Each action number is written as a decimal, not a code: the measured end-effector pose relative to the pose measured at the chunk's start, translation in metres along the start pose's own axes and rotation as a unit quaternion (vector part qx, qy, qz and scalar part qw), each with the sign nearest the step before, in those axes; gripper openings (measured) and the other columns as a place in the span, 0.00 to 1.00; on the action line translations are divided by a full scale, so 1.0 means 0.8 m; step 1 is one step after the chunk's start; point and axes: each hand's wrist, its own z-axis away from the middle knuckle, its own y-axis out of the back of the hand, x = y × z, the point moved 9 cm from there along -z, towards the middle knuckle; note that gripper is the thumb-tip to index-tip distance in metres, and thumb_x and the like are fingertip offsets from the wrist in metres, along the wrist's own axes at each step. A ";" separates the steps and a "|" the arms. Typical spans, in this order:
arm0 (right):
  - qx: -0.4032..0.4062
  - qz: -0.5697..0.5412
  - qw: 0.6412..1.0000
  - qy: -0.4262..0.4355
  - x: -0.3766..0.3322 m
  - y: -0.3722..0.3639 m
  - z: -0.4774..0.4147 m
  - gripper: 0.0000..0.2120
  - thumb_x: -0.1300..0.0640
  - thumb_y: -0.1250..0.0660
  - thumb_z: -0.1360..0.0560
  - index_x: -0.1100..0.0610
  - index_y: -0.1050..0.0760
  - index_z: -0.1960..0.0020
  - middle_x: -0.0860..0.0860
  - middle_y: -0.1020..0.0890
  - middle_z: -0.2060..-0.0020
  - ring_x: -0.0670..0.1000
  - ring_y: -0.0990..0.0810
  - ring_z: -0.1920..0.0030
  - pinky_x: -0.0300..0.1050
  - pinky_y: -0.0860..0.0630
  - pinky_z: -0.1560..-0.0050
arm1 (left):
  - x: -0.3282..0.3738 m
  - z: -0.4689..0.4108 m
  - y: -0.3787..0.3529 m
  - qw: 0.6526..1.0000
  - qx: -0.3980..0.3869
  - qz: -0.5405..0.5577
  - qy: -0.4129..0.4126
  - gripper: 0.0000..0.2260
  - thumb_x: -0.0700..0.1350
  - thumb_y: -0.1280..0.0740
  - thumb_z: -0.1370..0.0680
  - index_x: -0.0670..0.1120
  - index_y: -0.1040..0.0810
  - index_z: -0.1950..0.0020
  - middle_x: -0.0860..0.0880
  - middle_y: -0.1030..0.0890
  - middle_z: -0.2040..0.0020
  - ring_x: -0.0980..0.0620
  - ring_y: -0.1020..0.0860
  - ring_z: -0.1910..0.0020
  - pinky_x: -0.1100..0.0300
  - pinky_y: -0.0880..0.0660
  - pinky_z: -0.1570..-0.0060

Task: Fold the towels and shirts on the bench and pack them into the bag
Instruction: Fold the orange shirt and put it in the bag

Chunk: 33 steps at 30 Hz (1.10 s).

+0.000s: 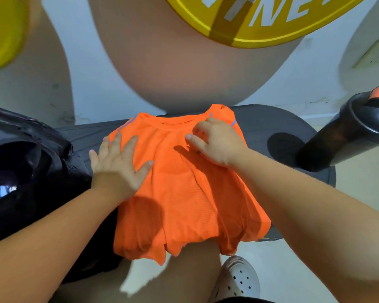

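One orange mesh short-sleeved shirt (pixel 184 193) lies face up on the dark grey padded bench (pixel 260 125). Its round collar is on the far side and its hem hangs over the near edge. Thin blue piping runs along both shoulder seams.

The left hand (pixel 118 165) lies flat on the shirt's left shoulder area, palm down. Its fingers (pixel 129 143) are straight and spread apart, and the outer two reach past the cloth's edge. The thumb is splayed toward the middle of the shirt.

The right hand (pixel 217 145) sits just below the collar on the other side, wrist raised. Its fingers (pixel 200 127) are curled with the tips down on the fabric, and the thumb sticks out to the side. I cannot tell whether cloth is pinched between them.

Just beyond the left hand's little finger stands the open black fabric bag (pixel 31 149). A blurred blue-and-white patch shows inside it, too smeared to read.

Well to the right of the right hand's knuckles, a black plastic shaker bottle with an orange cap (pixel 348 136) stands on the bench end.

Far past both sets of fingertips, a yellow round sign (pixel 271 18) on the wall carries large white letters. Only "NE" is legible; the rest is cut off.

Below the wrists, a white perforated clog (pixel 239 278) is on the floor.
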 end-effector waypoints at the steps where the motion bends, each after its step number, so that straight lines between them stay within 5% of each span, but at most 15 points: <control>1: 0.014 0.068 0.997 0.021 -0.003 -0.004 0.002 0.21 0.37 0.41 0.21 0.52 0.22 0.42 0.52 0.22 0.46 0.54 0.25 0.44 0.50 0.31 0.44 | -0.013 -0.001 0.001 1.000 -0.002 -0.009 0.017 0.34 0.67 0.40 0.24 0.55 0.42 0.21 0.43 0.45 0.20 0.39 0.48 0.22 0.35 0.49 0.27; 4: -0.036 0.173 0.983 -0.038 0.021 -0.027 0.012 0.30 0.33 0.52 0.21 0.44 0.39 0.23 0.53 0.41 0.22 0.59 0.44 0.23 0.60 0.45 0.27 | -0.039 -0.003 -0.002 0.998 -0.006 -0.020 0.055 0.31 0.61 0.39 0.22 0.51 0.39 0.21 0.37 0.43 0.21 0.35 0.43 0.24 0.37 0.43 0.28; 6: -0.103 0.173 0.976 -0.085 0.044 -0.055 0.021 0.35 0.29 0.58 0.23 0.43 0.54 0.20 0.52 0.57 0.19 0.59 0.59 0.20 0.63 0.57 0.24 | -0.043 -0.007 -0.009 0.997 -0.026 -0.001 0.075 0.30 0.57 0.40 0.20 0.49 0.41 0.21 0.35 0.45 0.21 0.33 0.41 0.26 0.39 0.42 0.28; 8: -0.151 0.188 0.966 -0.096 0.058 -0.077 0.030 0.38 0.27 0.60 0.25 0.42 0.61 0.20 0.52 0.62 0.20 0.59 0.64 0.21 0.65 0.61 0.24 | -0.042 -0.013 -0.015 0.994 -0.056 0.019 0.094 0.29 0.54 0.41 0.19 0.48 0.45 0.20 0.36 0.46 0.21 0.33 0.39 0.27 0.41 0.39 0.29; 14: -0.135 0.196 0.967 -0.090 0.062 -0.077 0.031 0.38 0.25 0.62 0.26 0.40 0.61 0.20 0.51 0.61 0.20 0.59 0.64 0.21 0.66 0.62 0.24 | -0.069 -0.032 -0.008 0.985 -0.081 0.017 0.150 0.31 0.48 0.38 0.21 0.44 0.45 0.21 0.40 0.35 0.27 0.36 0.36 0.31 0.44 0.32 0.37; 18: -0.108 0.216 0.965 -0.101 0.059 -0.073 0.029 0.39 0.24 0.64 0.27 0.40 0.59 0.20 0.53 0.59 0.20 0.61 0.63 0.21 0.68 0.62 0.25 | -0.080 -0.036 -0.004 0.980 -0.080 -0.003 0.180 0.29 0.54 0.31 0.25 0.40 0.33 0.30 0.38 0.30 0.33 0.37 0.31 0.33 0.47 0.30 0.38; 23: -0.105 0.224 0.969 0.030 -0.022 -0.097 0.028 0.40 0.25 0.65 0.27 0.41 0.56 0.20 0.53 0.57 0.19 0.62 0.62 0.21 0.72 0.63 0.27 | -0.095 -0.041 -0.002 0.976 -0.101 -0.032 0.192 0.24 0.60 0.29 0.27 0.42 0.24 0.42 0.40 0.21 0.43 0.39 0.22 0.42 0.53 0.28 0.54; 27: -0.137 0.198 0.970 -0.005 -0.031 -0.123 0.024 0.39 0.24 0.67 0.28 0.38 0.61 0.21 0.51 0.61 0.20 0.62 0.65 0.22 0.74 0.63 0.29 | -0.096 -0.044 0.000 0.976 -0.081 0.062 0.190 0.06 0.46 0.31 0.27 0.44 0.24 0.56 0.44 0.19 0.54 0.40 0.21 0.51 0.56 0.30 0.60; 29: -0.138 0.200 0.970 -0.011 -0.028 -0.126 0.024 0.39 0.23 0.66 0.29 0.37 0.62 0.22 0.50 0.62 0.20 0.62 0.66 0.22 0.75 0.64 0.30 | -0.092 -0.042 0.010 0.970 -0.037 0.144 0.193 0.07 0.44 0.31 0.26 0.45 0.28 0.61 0.47 0.23 0.61 0.42 0.23 0.57 0.58 0.33 0.61; 33: -0.141 0.205 0.968 -0.011 -0.028 -0.125 0.025 0.39 0.23 0.67 0.29 0.36 0.63 0.22 0.50 0.63 0.20 0.62 0.66 0.22 0.76 0.63 0.30 | -0.083 -0.031 0.039 0.934 0.063 0.284 0.207 0.02 0.41 0.33 0.25 0.45 0.26 0.56 0.52 0.26 0.64 0.52 0.27 0.70 0.68 0.35 0.77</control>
